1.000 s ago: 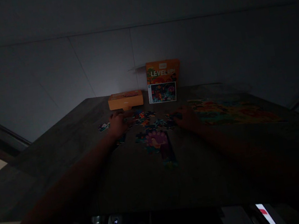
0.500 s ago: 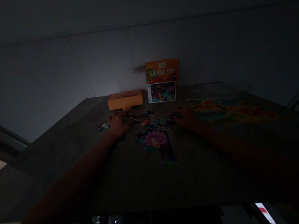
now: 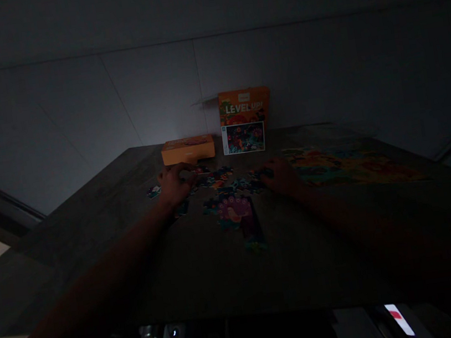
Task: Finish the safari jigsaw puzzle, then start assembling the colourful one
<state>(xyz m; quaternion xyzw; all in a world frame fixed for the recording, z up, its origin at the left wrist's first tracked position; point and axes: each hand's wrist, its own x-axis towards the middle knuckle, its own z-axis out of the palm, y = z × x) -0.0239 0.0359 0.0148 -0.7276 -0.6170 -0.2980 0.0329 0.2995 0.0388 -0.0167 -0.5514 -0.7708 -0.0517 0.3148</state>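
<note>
Loose jigsaw puzzle pieces lie in a cluster at the middle of the dark table. My left hand is at the cluster's left side, finger and thumb curved around a small puzzle piece, dimly seen. On the right side my right hand rests with bent fingers on a dark puzzle piece; its fingertips are partly hidden. Nearer to me lies a joined puzzle section with a pink, bird-like picture, and a purple strip runs down from it.
A flat orange box and an upright puzzle box stand at the back by the wall, a picture card in front of the latter. A large colourful puzzle picture lies at right. The light is very dim.
My left hand has drawn back slightly and its fingers have lifted, uncovering more pieces beside it. My right hand stays nearly where it was.
</note>
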